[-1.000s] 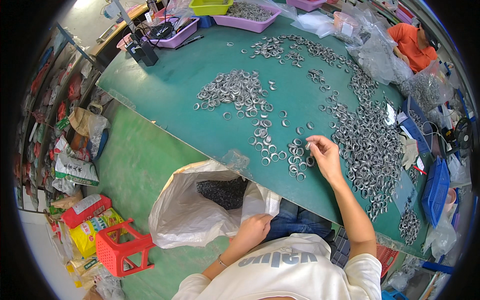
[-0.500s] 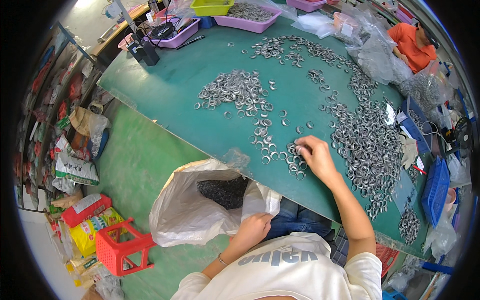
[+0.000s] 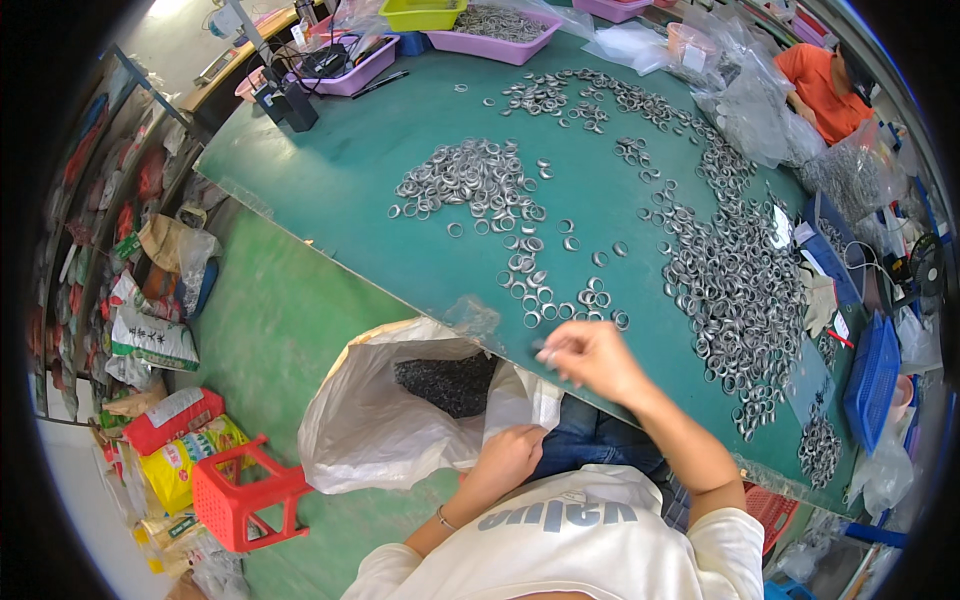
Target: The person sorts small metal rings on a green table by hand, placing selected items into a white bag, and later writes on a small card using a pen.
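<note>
My left hand (image 3: 510,457) is closed on the rim of a white woven sack (image 3: 370,440) that hangs gaping beside the table's near edge. Dark grey small pieces (image 3: 447,386) lie inside the sack. Over the table edge, just right of the sack's mouth, my right hand (image 3: 592,362) pinches a small grey metal ring (image 3: 545,348), partly hidden and blurred at the fingertips. Past that hand a few loose rings (image 3: 594,298) lie on the green tabletop (image 3: 400,265). They trail off from a heap of rings (image 3: 470,180) farther away.
A much larger spread of rings (image 3: 735,290) covers the table's right side. Purple trays (image 3: 500,45) stand at the far edge. A red stool (image 3: 245,490) is on the floor at left. A person in orange (image 3: 825,85) sits at far right, near plastic bags (image 3: 750,110).
My right hand has moved left and toward me, from the loose rings to the table edge near the sack. My left hand stays on the sack rim.
</note>
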A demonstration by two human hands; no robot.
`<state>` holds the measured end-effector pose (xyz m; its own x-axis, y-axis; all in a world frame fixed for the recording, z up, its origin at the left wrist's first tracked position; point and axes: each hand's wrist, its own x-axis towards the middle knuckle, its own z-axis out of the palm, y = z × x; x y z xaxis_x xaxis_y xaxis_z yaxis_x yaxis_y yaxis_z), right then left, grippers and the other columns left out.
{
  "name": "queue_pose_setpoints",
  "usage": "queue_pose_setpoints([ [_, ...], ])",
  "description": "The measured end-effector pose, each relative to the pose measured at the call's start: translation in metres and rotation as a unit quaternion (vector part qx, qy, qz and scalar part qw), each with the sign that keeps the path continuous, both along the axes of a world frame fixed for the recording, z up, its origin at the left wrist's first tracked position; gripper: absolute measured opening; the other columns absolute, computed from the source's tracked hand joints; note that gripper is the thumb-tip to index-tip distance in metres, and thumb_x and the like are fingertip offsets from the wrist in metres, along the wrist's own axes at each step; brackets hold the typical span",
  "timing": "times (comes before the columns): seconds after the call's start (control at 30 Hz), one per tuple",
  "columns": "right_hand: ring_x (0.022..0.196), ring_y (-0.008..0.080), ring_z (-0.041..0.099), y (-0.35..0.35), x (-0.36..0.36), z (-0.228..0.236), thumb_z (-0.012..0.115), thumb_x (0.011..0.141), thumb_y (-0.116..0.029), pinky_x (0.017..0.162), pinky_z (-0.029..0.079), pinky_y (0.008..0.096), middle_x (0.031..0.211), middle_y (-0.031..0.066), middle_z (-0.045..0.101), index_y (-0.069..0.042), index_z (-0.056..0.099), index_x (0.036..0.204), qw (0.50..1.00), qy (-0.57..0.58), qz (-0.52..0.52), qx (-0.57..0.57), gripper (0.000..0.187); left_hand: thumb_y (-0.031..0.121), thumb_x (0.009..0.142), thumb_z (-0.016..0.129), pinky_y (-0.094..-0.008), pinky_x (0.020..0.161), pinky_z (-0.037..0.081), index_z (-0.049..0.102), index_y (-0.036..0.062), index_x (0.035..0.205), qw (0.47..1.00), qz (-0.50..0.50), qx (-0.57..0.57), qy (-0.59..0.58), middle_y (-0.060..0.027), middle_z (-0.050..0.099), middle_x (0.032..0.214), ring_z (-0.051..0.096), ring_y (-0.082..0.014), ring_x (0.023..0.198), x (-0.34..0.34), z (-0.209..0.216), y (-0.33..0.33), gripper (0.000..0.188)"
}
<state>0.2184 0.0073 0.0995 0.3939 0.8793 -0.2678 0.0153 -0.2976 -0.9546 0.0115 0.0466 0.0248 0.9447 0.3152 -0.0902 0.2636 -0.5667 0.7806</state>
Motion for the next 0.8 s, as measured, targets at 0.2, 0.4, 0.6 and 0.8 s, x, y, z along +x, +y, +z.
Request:
queue_pose_setpoints([
  [0.2,0.075,0.0344,0.06,0.027,-0.061,-0.023,0.064,0.076,0.002,0.068,0.05,0.0406,0.088,0.0163,0.06,0.0,0.062,0.088,0.929,-0.358,0.093,0.006,0.012,0.004,0.081,0.055,-0.0437,0.073,0.052,0.065,-0.0003,0.096,0.999,-0.008,0.02,0.029,-0.0186,0.067,0.092,0.064,-0.0356,0.08,0.002,0.009,0.001,0.019],
  [0.4,0.085,0.0358,0.061,0.014,-0.018,-0.012,0.06,0.078,0.001,0.072,0.05,0.0435,0.095,0.016,0.059,-0.002,0.062,0.089,0.939,-0.326,0.019,0.11,0.011,0.005,0.081,0.057,-0.0421,0.076,0.052,0.066,-0.001,0.097,1.0,0.006,-0.002,-0.002,-0.0176,0.068,0.095,0.065,-0.0358,0.083,-0.001,0.008,0.001,0.019],
  [0.6,0.091,0.0339,0.056,-0.006,0.057,-0.023,0.067,0.077,-0.004,0.081,0.048,0.0421,0.089,0.0152,0.057,0.003,0.062,0.089,0.836,-0.54,-0.089,-0.051,0.016,0.006,0.082,0.057,-0.0421,0.077,0.052,0.067,-0.0009,0.098,1.0,-0.004,0.002,0.011,-0.0169,0.068,0.097,0.064,-0.0355,0.085,0.002,0.002,-0.001,0.02],
  [0.8,0.087,0.0353,0.06,-0.007,0.062,0.002,0.062,0.078,0.0,0.076,0.05,0.044,0.094,0.0169,0.057,-0.001,0.063,0.096,0.949,-0.288,-0.103,-0.073,0.018,0.006,0.082,0.057,-0.0422,0.076,0.052,0.067,-0.0002,0.098,1.0,0.001,0.003,0.02,-0.0166,0.068,0.097,0.064,-0.0356,0.084,0.0,0.002,0.0,0.02],
])
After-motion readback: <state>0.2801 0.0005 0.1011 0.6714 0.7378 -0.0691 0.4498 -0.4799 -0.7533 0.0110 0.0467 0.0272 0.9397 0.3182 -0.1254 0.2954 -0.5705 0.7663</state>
